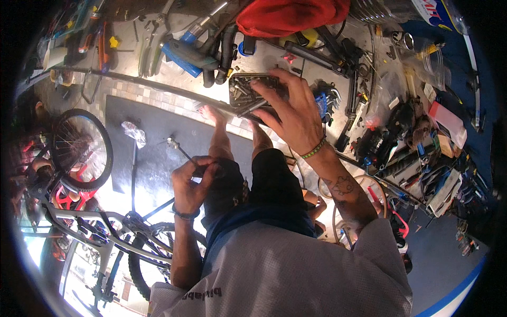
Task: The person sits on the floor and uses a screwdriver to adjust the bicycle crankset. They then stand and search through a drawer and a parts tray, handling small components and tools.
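My left hand is closed, low over my left thigh. It grips the dark handle of a slim tool whose shaft points up and away, ending in a small metal head. My right hand reaches over a dark tray at the near edge of the cluttered worktop. Its fingers are apart; the index finger lies above loose bolts in the tray, and the thumb is by the near rim. I see nothing clearly held in that hand, though it hides the tray's right part.
A red cloth, a blue mallet-like tool and a blue-holdered hex key set lie on the worktop. Piled tools and parts fill the right side. To the left stands a bicycle with a knobby wheel, beside a dark floor mat.
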Demonstrator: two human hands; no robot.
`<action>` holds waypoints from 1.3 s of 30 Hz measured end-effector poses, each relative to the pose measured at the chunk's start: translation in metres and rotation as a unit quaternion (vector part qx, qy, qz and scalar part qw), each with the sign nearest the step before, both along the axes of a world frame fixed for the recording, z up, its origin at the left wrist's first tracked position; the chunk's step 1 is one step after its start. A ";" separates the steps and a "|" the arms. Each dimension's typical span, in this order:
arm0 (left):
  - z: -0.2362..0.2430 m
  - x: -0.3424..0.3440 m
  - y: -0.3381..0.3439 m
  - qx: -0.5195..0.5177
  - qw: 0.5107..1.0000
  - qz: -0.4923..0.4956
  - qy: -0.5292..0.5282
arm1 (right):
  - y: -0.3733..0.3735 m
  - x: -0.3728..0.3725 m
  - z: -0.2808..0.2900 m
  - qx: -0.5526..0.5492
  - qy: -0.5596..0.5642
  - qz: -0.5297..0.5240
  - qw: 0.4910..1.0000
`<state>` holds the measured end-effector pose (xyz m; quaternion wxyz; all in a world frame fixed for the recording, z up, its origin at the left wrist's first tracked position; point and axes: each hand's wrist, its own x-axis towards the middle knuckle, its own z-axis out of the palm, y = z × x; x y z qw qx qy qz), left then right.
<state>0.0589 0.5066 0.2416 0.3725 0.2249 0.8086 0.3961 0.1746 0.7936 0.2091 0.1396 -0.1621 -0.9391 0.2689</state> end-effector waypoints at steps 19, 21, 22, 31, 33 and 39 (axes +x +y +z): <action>0.001 0.000 -0.006 -0.008 1.000 -0.001 0.004 | 0.014 -0.011 0.012 0.004 -0.051 0.061 0.997; 0.001 0.000 -0.006 -0.005 1.000 -0.005 0.004 | 0.017 -0.013 0.012 0.015 -0.052 0.071 0.996; 0.001 -0.001 -0.007 -0.007 1.000 -0.005 0.001 | 0.020 -0.014 0.011 0.013 -0.057 0.076 0.995; 0.000 0.001 -0.011 -0.013 1.000 0.011 -0.010 | 0.023 -0.015 0.012 0.024 -0.083 0.093 0.992; 0.002 0.001 -0.010 -0.016 1.000 0.015 -0.014 | 0.024 -0.015 0.011 0.019 -0.086 0.097 0.991; 0.003 0.001 -0.010 -0.015 1.000 0.017 -0.012 | 0.024 -0.016 0.015 0.003 -0.087 0.079 0.993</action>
